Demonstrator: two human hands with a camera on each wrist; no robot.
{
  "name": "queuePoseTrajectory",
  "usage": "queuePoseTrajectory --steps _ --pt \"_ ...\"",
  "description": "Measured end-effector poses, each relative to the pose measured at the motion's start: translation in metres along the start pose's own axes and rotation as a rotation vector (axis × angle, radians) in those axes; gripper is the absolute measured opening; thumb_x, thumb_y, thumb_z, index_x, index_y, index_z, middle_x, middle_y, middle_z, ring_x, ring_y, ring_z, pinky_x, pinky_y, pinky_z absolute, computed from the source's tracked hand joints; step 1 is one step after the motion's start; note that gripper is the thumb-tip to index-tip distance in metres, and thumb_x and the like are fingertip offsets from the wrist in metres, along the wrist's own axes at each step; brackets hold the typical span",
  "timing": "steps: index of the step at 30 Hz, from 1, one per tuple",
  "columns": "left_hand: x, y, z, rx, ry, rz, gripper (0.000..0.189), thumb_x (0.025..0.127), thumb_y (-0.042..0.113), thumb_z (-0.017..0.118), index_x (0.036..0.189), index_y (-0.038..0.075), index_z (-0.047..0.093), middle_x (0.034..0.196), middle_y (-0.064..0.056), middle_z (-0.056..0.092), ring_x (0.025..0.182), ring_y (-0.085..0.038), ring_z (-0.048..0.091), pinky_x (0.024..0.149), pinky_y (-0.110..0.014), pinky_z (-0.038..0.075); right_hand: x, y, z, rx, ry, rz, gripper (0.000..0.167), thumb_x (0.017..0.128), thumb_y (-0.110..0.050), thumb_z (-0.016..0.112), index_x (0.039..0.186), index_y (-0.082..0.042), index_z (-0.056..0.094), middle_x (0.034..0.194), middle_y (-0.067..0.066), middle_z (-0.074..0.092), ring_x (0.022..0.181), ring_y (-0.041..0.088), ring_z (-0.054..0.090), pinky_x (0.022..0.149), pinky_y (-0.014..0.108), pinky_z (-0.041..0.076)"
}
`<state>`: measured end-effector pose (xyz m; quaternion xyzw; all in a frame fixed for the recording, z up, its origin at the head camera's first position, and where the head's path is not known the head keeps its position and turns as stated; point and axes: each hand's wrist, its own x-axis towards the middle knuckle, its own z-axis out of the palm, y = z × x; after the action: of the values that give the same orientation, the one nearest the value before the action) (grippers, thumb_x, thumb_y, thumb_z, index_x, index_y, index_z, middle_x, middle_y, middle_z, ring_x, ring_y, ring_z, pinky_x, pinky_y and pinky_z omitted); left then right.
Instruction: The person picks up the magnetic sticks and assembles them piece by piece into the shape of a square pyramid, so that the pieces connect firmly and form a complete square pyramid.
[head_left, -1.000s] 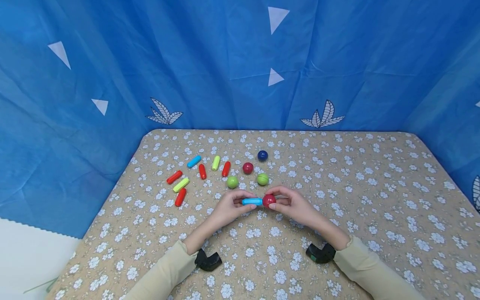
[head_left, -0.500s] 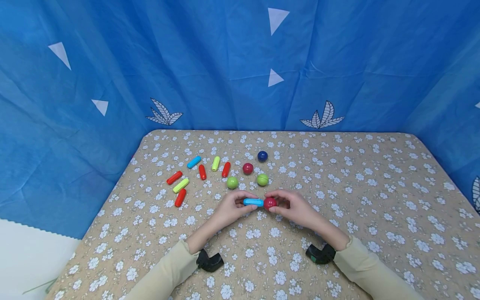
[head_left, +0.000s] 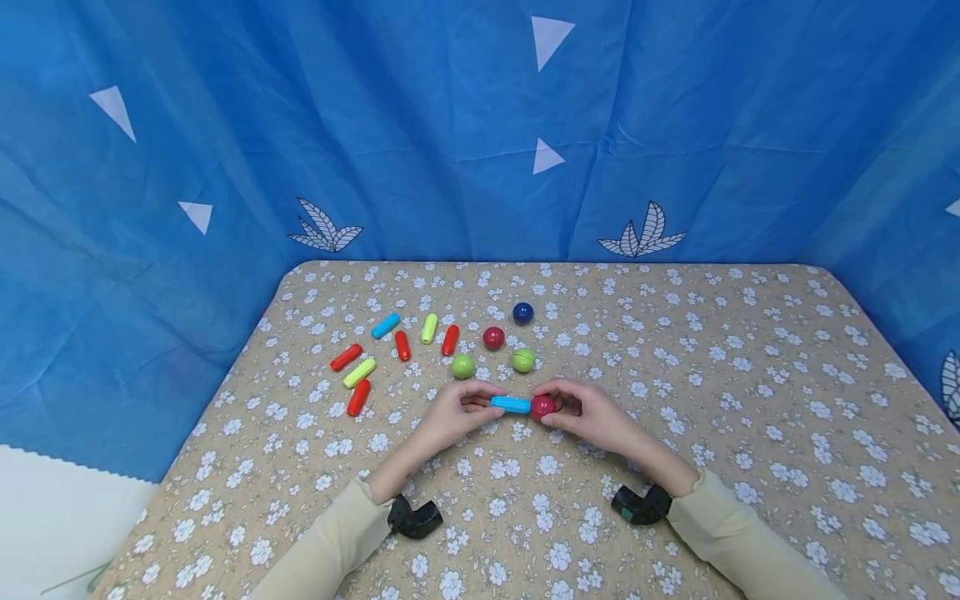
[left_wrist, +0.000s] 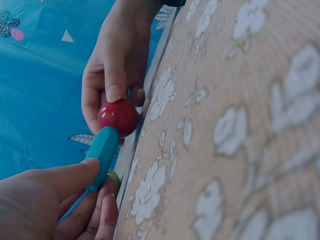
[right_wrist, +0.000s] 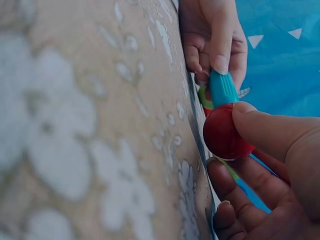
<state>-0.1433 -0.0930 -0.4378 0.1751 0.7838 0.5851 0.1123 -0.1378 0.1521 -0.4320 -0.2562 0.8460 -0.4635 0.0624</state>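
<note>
My left hand (head_left: 453,412) pinches a light blue rod (head_left: 512,405) between thumb and fingers near its left end. The right hand (head_left: 588,412) grips a glossy red ball (head_left: 543,406), its thumb on the near side. Rod and ball meet end to end between the hands, above the table. In the left wrist view the ridged blue rod (left_wrist: 104,150) touches the red ball (left_wrist: 118,118). Seen from the right wrist, the ball (right_wrist: 225,132) covers the rod's near end, so the contact itself is hidden.
Behind the hands lie two green balls (head_left: 462,366), another red ball (head_left: 493,337) and a dark blue ball (head_left: 522,313). Several red, yellow and blue rods (head_left: 360,372) are scattered to the left. A blue curtain (head_left: 450,125) hangs behind the flowered tablecloth (head_left: 750,400).
The joined rod and ball have shifted slightly right. My left hand has slid back toward the rod's left end, so more of the rod shows. The right hand keeps its grip on the ball.
</note>
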Motion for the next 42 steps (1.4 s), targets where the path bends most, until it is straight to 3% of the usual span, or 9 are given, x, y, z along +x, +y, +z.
queuePoseTrajectory --steps 7,13,22,29,33,35,42 --pt "-0.007 0.028 -0.006 0.019 -0.014 0.0 0.022 0.084 -0.004 0.066 0.104 -0.011 0.064 0.097 -0.018 0.064 0.087 -0.028 0.062 0.074 -0.024 0.052 0.001 0.002 -0.003 -0.032 -0.007 0.047 0.034 0.081 -0.012 0.073 0.114 -0.012 0.064 0.095 -0.006 0.062 0.081 0.014 0.055 0.068 0.03 0.047" --pt "-0.009 0.032 -0.006 0.029 -0.01 -0.006 0.021 0.083 -0.005 0.066 0.103 -0.01 0.064 0.097 -0.017 0.065 0.086 -0.028 0.062 0.073 -0.024 0.052 0.0 0.001 -0.002 -0.039 -0.003 0.048 0.034 0.081 -0.012 0.073 0.114 -0.012 0.064 0.095 -0.006 0.062 0.081 0.014 0.055 0.067 0.03 0.047" --pt "-0.01 0.028 -0.005 0.012 -0.021 0.004 0.023 0.084 -0.005 0.065 0.106 -0.011 0.063 0.098 -0.019 0.064 0.088 -0.032 0.062 0.074 -0.024 0.052 -0.001 0.001 -0.001 -0.043 0.01 0.055 0.033 0.081 -0.013 0.074 0.113 -0.012 0.065 0.093 -0.008 0.061 0.079 0.013 0.055 0.066 0.029 0.047" --pt "-0.005 -0.009 -0.008 -0.01 -0.012 0.027 0.023 0.084 0.002 0.068 0.107 -0.003 0.066 0.099 -0.009 0.067 0.087 -0.019 0.063 0.075 -0.026 0.052 -0.005 0.005 0.003 -0.036 0.011 0.052 0.032 0.081 -0.015 0.074 0.112 -0.014 0.065 0.091 -0.009 0.061 0.077 0.013 0.054 0.064 0.028 0.046" --pt "-0.008 -0.01 -0.01 -0.019 -0.015 0.038 0.024 0.085 0.0 0.067 0.108 -0.005 0.065 0.1 -0.013 0.067 0.088 -0.021 0.064 0.076 -0.026 0.052 -0.009 0.007 0.006 -0.031 0.008 0.063 0.032 0.082 -0.016 0.073 0.112 -0.014 0.065 0.09 -0.009 0.06 0.076 0.013 0.052 0.063 0.027 0.045" --pt "-0.01 -0.006 -0.013 -0.012 -0.007 0.028 0.024 0.085 0.0 0.066 0.109 -0.006 0.064 0.102 -0.014 0.066 0.089 -0.023 0.063 0.077 -0.026 0.052 -0.01 0.007 0.006 -0.03 0.01 0.064 0.032 0.081 -0.016 0.073 0.112 -0.015 0.065 0.09 -0.009 0.06 0.076 0.013 0.052 0.063 0.027 0.045" --pt "-0.012 0.035 -0.035 0.005 0.066 0.026 0.025 0.087 -0.003 0.062 0.111 -0.011 0.06 0.108 -0.023 0.062 0.099 -0.033 0.06 0.083 -0.027 0.049 -0.005 0.007 0.003 -0.032 0.021 0.053 0.033 0.082 -0.016 0.073 0.113 -0.015 0.064 0.09 -0.009 0.059 0.077 0.013 0.053 0.064 0.027 0.046"
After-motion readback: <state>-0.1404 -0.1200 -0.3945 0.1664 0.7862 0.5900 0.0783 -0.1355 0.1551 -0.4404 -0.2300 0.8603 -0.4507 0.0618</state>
